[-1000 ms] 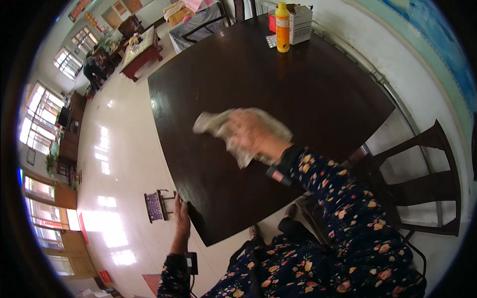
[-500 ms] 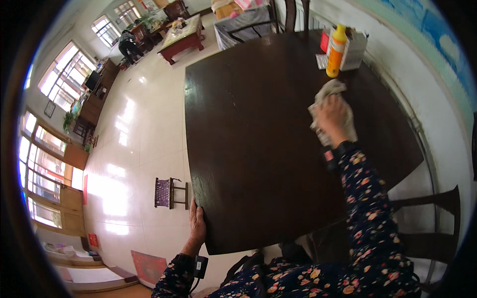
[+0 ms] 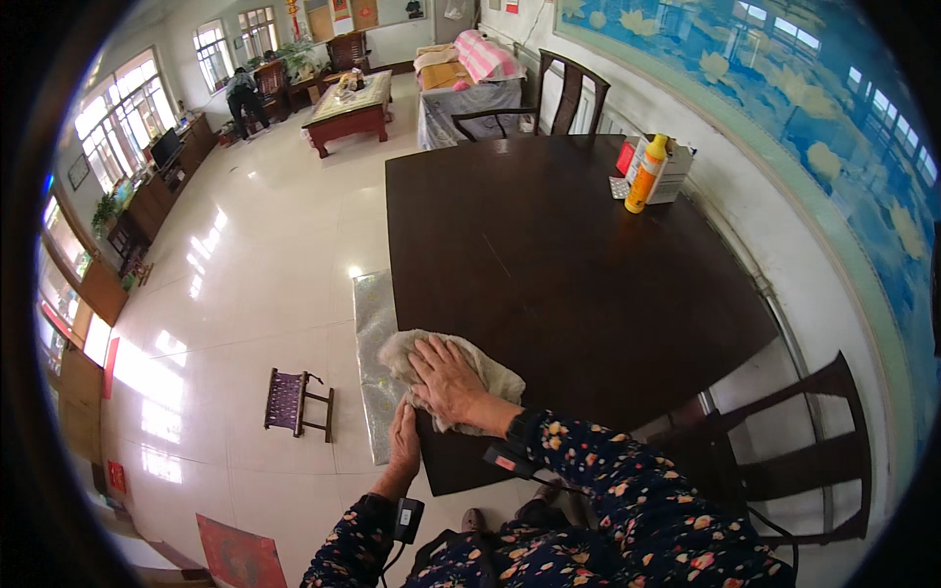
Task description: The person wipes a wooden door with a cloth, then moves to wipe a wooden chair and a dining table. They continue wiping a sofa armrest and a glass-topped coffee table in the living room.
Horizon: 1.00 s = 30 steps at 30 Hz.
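Note:
A dark brown wooden table [image 3: 578, 294] stretches out in front of me. My right hand [image 3: 449, 380] holds a crumpled beige cloth [image 3: 495, 370] against the near left part of its top, pressing down with the fingers over the cloth. The cloth reaches the table's left edge and partly overhangs it. Just below it, my left hand [image 3: 404, 441] rests at that same edge, fingers stretched out and close together, holding nothing. Its fingertips are beside the cloth; I cannot tell whether they touch it.
A yellow bottle [image 3: 646, 174] and a white box [image 3: 671, 176] stand at the far right of the table. Wooden chairs [image 3: 799, 461] are at the right and far sides. A small stool [image 3: 286, 402] and a shiny grey sheet [image 3: 375, 323] lie left. Someone [image 3: 244, 101] bends over far off.
My right hand has brought the cloth from the table's far right to its near left edge, close to my left hand. The shiny sheet has come into view beside the table.

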Each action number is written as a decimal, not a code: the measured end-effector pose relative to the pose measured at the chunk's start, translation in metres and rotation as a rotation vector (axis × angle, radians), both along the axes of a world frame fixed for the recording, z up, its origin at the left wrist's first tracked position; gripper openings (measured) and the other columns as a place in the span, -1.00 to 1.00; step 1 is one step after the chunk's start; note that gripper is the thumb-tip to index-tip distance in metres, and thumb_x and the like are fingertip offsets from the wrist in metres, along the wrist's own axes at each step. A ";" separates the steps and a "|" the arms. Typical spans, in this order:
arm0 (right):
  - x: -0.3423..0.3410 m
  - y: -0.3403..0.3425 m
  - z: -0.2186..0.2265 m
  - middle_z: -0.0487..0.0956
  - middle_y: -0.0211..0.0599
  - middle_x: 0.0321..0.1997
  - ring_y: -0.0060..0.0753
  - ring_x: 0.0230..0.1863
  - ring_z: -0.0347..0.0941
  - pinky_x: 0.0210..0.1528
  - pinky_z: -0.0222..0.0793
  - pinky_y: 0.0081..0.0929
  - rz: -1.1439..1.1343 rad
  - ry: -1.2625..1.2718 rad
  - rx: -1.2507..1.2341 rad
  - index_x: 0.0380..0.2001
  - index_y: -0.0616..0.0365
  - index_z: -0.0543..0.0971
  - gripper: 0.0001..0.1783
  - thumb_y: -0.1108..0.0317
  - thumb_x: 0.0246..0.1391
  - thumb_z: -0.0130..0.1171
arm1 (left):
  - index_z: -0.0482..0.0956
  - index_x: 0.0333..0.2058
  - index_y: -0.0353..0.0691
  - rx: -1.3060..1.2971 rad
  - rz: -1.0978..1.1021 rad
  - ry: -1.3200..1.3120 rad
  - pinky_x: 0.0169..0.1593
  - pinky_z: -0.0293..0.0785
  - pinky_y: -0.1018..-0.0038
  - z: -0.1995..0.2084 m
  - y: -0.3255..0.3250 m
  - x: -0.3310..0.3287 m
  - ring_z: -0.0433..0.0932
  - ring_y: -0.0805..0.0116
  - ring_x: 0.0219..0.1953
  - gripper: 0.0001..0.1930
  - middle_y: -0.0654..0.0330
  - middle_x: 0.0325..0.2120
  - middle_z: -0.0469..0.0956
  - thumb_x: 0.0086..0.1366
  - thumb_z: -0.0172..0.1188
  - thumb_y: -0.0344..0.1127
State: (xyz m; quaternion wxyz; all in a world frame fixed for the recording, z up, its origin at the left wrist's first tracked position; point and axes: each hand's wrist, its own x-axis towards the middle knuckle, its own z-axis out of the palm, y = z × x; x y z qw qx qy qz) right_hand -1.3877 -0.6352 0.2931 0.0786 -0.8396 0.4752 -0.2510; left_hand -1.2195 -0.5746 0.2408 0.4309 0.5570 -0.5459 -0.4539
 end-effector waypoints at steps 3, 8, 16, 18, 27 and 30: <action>-0.014 0.056 0.006 0.15 -0.02 0.42 0.06 0.46 -0.08 0.45 -0.23 -0.02 0.016 0.024 0.057 0.25 0.24 0.32 -0.35 0.06 0.19 0.03 | 0.24 0.27 -0.28 0.326 -0.057 0.359 0.14 0.34 0.31 -0.003 0.019 0.024 0.42 0.28 0.13 -0.36 0.03 0.16 0.40 0.45 -0.16 0.12; -0.062 0.147 0.009 0.17 -0.05 0.42 0.00 0.45 -0.01 0.45 -0.15 -0.05 -0.021 0.109 0.057 0.24 0.22 0.35 -0.33 0.10 0.13 0.13 | 0.24 0.25 -0.32 0.304 -0.173 0.220 0.16 0.36 0.28 -0.018 0.029 0.075 0.45 0.12 0.14 -0.37 -0.07 0.12 0.43 0.46 -0.15 0.10; -0.184 0.171 0.002 0.24 0.03 0.36 0.11 0.39 0.07 0.39 -0.04 -0.02 -0.842 0.240 0.037 0.23 0.32 0.31 -0.35 0.12 0.19 0.09 | 0.29 0.22 -0.34 0.452 -0.187 0.126 0.05 0.45 0.33 -0.030 0.071 0.143 0.53 0.16 0.02 -0.40 -0.03 0.02 0.51 0.45 -0.11 0.06; -0.171 0.173 -0.005 0.20 0.07 0.37 0.16 0.41 0.02 0.39 -0.10 0.11 -0.801 0.290 -0.006 0.24 0.31 0.30 -0.34 0.07 0.21 0.05 | 0.29 0.21 -0.34 0.492 -0.180 0.109 0.03 0.46 0.35 -0.028 0.085 0.152 0.54 0.17 0.00 -0.41 -0.02 0.00 0.52 0.45 -0.11 0.05; -0.020 0.158 0.009 0.17 -0.03 0.41 0.04 0.45 -0.04 0.45 -0.21 0.01 -0.229 0.114 0.030 0.25 0.23 0.33 -0.27 -0.02 0.13 0.09 | 0.36 0.16 -0.34 0.109 -0.209 -0.223 0.10 0.41 0.31 0.011 0.079 0.116 0.51 0.15 0.03 -0.58 -0.02 -0.01 0.51 0.44 -0.06 -0.20; -0.044 0.153 0.011 0.18 -0.07 0.41 0.01 0.45 -0.03 0.46 -0.19 -0.02 -0.155 0.111 0.121 0.25 0.20 0.34 -0.29 -0.02 0.13 0.09 | 0.31 0.18 -0.34 -0.073 -0.211 -0.334 0.18 0.34 0.29 0.030 0.059 0.083 0.41 0.10 0.15 -0.58 -0.03 0.07 0.41 0.42 -0.04 -0.31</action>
